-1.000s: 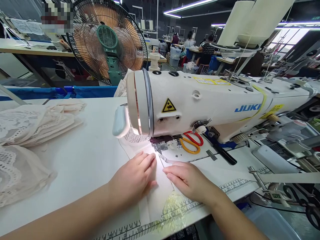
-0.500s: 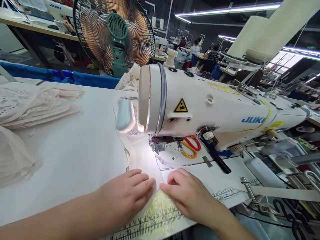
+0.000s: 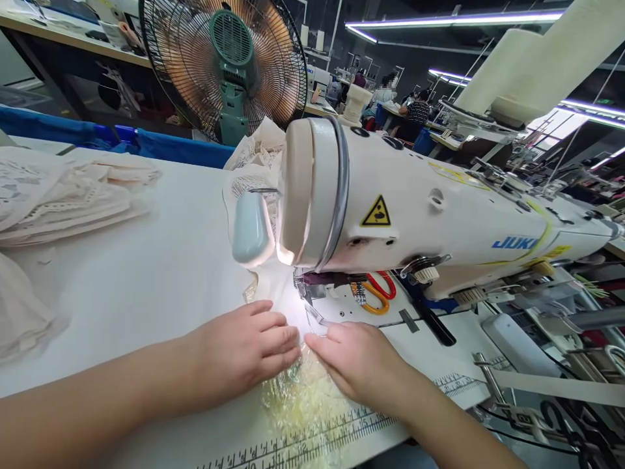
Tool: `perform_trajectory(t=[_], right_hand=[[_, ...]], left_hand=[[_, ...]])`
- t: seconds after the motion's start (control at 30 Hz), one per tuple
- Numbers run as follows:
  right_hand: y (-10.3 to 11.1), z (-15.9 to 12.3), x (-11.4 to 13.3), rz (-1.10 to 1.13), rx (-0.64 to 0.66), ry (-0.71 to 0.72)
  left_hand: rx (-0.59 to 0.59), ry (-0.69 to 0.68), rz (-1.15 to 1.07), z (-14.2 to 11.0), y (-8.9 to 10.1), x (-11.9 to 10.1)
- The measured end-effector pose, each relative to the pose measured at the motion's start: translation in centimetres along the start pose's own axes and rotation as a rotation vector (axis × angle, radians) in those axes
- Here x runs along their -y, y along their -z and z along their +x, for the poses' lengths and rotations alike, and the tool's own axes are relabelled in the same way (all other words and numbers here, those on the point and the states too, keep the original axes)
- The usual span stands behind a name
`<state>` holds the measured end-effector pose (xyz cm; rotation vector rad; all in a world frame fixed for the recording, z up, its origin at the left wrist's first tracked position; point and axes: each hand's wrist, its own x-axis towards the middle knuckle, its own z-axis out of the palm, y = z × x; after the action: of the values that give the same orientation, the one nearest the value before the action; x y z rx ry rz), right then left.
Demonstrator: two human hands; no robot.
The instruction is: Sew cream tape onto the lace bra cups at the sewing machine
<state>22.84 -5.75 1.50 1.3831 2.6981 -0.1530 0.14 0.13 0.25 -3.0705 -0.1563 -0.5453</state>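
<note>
A strip of pale fabric point(image 3: 278, 290) runs under the brightly lit presser foot point(image 3: 300, 283) of a white sewing machine point(image 3: 390, 208). My left hand point(image 3: 249, 345) lies over the fabric just in front of the foot, palm down, fingers out and close together. Beside it my right hand point(image 3: 354, 358) has thumb and forefinger closed at the fabric's right edge; the pinched part is hidden. Both fingertips nearly meet. Below them, clear yellowish film point(image 3: 307, 397) covers part of the table by a printed ruler point(image 3: 332, 433). Lacy fabric point(image 3: 251, 176) bunches behind the machine head.
Orange- and red-handled scissors point(image 3: 378, 296) lie behind the needle area. Lace pieces point(image 3: 63, 195) are stacked at left. A blue-grey rounded part point(image 3: 251, 228) juts from the machine head. A large fan point(image 3: 229, 65) stands behind. People sit at distant machines.
Both hands have moved forward, closer to the presser foot, along with the fabric. More of the yellowish film shows below them. The view has shifted slightly.
</note>
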Motion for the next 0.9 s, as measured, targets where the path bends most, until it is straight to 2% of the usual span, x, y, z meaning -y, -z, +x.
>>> perform_trajectory(t=[0.13,0.3,0.43,0.63,0.77,0.9], right_hand=[[1.1,1.0,0.3,-0.058,0.139,-0.072],[2.4,2.1,0.8,-0.086,0.244,-0.128],[3.1,3.1,1.5,-0.140,0.331,-0.173],[4.4,4.8,2.8,-0.131,0.466,-0.305],[4.6,5.0,3.4,-0.116,0.481,-0.343],[2.6,3.4,3.8,-0.121,0.402,-0.287]], left_hand=[[0.014,-0.009,0.036,0.0,-0.2,1.1],[-0.009,-0.011,0.083,-0.2,-0.5,2.2],[0.031,-0.003,0.118,-0.1,-0.5,3.1],[0.025,-0.033,0.205,0.0,-0.3,4.5],[0.020,-0.013,0.235,-0.2,-0.4,5.3],[0.011,-0.007,0.264,-0.4,-0.6,6.1]])
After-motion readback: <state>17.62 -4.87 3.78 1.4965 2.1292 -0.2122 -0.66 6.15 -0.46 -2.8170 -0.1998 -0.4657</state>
